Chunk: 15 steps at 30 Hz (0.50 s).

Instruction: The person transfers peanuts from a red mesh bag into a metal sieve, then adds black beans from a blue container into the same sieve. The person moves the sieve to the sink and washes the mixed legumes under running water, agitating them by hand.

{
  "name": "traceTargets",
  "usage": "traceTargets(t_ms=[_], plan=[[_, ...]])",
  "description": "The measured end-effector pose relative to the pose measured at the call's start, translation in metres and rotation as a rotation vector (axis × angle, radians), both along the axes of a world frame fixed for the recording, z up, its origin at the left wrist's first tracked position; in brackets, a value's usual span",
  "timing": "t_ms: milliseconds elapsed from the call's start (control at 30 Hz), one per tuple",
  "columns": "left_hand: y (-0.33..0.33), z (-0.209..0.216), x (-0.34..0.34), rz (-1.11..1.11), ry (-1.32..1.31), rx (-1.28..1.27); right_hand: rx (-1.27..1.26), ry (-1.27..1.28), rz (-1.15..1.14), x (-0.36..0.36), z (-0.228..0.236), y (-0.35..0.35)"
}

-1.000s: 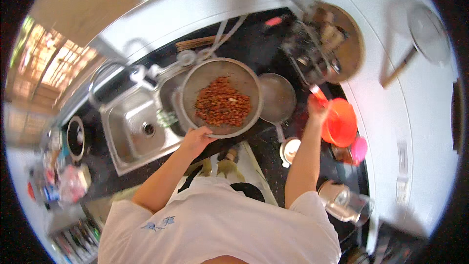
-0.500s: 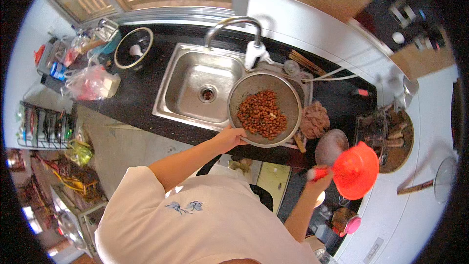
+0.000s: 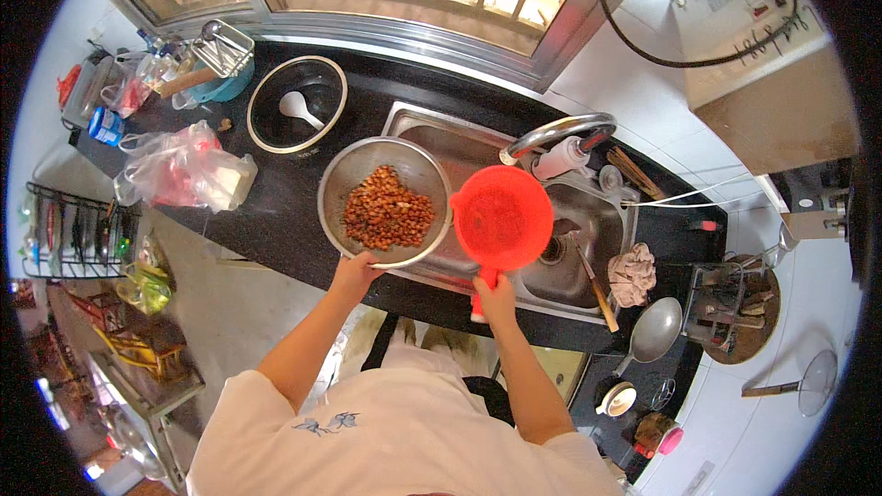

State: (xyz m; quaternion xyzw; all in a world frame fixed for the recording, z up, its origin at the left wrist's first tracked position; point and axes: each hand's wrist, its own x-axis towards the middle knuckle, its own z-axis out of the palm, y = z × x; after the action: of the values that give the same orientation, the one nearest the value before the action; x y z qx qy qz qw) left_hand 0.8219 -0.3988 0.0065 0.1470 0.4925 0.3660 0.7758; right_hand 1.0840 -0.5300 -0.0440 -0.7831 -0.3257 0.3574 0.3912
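My left hand (image 3: 355,276) grips the near rim of a round metal bowl (image 3: 336,174), thumb over the edge. Reddish-brown kernels that look like peanuts (image 3: 390,209) lie heaped in it. The bowl is held above the left part of the steel double sink (image 3: 427,135). In my right hand (image 3: 499,299) is the handle of a red plastic water dipper (image 3: 503,216), close beside the bowl's right rim. The dipper hangs over the sink between its two basins; whether it contains anything is unclear.
Behind the sink rises a curved faucet (image 3: 562,133). A black pot (image 3: 276,133) with a white spoon and a plastic bag (image 3: 175,165) stand left. A wooden-handled knife (image 3: 595,283) rests across the right basin, near a crumpled cloth (image 3: 632,276) and a wok-like pan (image 3: 658,331).
My right hand has brought the red dipper from the far right to over the sink beside the bowl. The metal bowl has moved left, from the right basin toward the left one.
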Motion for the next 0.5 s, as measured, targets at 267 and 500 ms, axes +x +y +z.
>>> traceTargets(t_ms=[267, 500], plan=[[0.000, -0.011, -0.022, 0.151, 0.054, -0.020, -0.229, 0.077, 0.072, -0.011, -0.154, 0.089], [-0.006, -0.030, 0.018, 0.097, -0.075, -0.048, -0.284, -0.153, 0.248, -0.004, -0.125, 0.099]])
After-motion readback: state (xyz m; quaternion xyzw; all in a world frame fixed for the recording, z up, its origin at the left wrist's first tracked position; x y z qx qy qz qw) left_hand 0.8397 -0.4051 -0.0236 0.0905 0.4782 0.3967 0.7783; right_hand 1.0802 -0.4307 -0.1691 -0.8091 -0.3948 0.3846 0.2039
